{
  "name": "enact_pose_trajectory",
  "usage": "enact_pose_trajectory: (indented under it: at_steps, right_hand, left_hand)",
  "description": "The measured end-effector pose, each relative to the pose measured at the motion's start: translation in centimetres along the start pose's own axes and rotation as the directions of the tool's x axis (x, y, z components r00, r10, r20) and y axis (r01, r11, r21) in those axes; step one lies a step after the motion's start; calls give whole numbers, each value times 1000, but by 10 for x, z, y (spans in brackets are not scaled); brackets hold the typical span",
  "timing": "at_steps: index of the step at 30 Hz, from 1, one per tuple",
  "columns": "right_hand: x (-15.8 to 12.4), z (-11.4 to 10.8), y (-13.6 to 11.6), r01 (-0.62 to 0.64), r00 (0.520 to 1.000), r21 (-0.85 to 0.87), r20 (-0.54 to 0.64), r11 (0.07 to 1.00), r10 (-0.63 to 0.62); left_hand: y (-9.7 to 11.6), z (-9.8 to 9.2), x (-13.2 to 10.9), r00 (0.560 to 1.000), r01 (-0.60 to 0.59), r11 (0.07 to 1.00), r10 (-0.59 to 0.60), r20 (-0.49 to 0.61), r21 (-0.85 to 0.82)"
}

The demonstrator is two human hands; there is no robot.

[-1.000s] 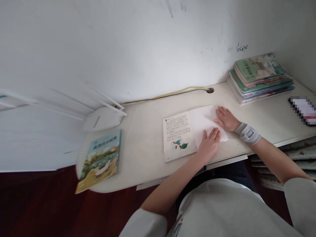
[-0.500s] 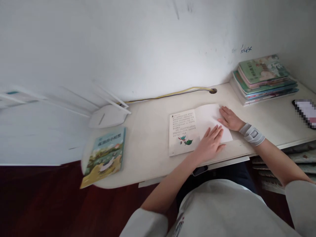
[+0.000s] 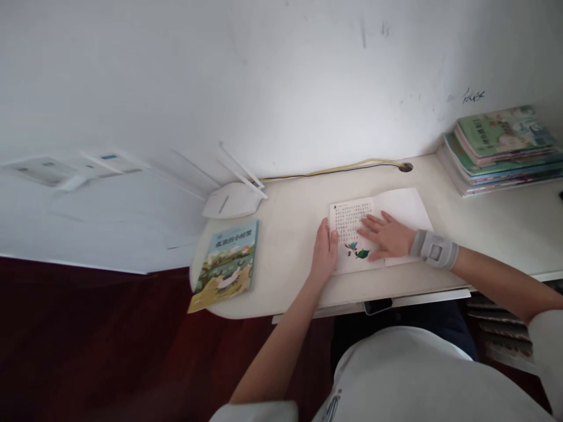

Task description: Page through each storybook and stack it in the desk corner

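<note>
An open book (image 3: 352, 264) lies on the white desk (image 3: 290, 258). Its left page carries printed text and a small picture of a dragonfly-like insect and a green leaf; the right page looks blank. My left hand (image 3: 324, 249) rests at the book's left edge, thumb over the page margin and fingers along the outside. Spread across the middle of the book, my right hand (image 3: 389, 235) lies flat with its fingertips over the text page. A grey band circles my right wrist.
At the left end of the desk lies a picture-covered book (image 3: 229, 266), overhanging the edge. Behind it stands a white router (image 3: 232, 200) with upright antennas. A yellow cable (image 3: 343, 166) runs along the wall to a hole. Several stacked books (image 3: 501, 149) stand at the right.
My left hand has moved from the right page to the book's left edge. My right hand has slid left from the right page's outer edge to the middle. The view has turned left.
</note>
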State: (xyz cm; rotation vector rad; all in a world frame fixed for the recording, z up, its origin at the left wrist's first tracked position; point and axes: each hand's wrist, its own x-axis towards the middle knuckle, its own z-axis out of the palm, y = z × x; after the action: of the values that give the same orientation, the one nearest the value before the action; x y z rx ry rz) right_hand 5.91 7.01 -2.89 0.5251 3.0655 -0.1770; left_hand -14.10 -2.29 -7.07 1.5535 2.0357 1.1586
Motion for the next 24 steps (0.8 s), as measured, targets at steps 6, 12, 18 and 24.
enact_pose_trajectory:
  at_steps: [6, 12, 18, 24]
  right_hand:
    - [23, 9, -14, 8, 1000, 5, 19, 1000, -9]
    - [-8, 10, 12, -45, 998, 5, 44, 999, 45]
    - [-18, 10, 18, -43, 999, 26, -12, 999, 44]
    - [-39, 10, 33, -195, 977, 63, -71, 979, 200]
  left_hand:
    - [2, -4, 0, 1000, 1, 998, -1, -2, -57]
    - [0, -1, 1, 1000, 2, 1000, -2, 24, -11]
    - [-5, 2, 3, 995, -88, 987, 79, 64, 138]
    - [-3, 3, 3, 957, -275, 900, 225, 182, 337]
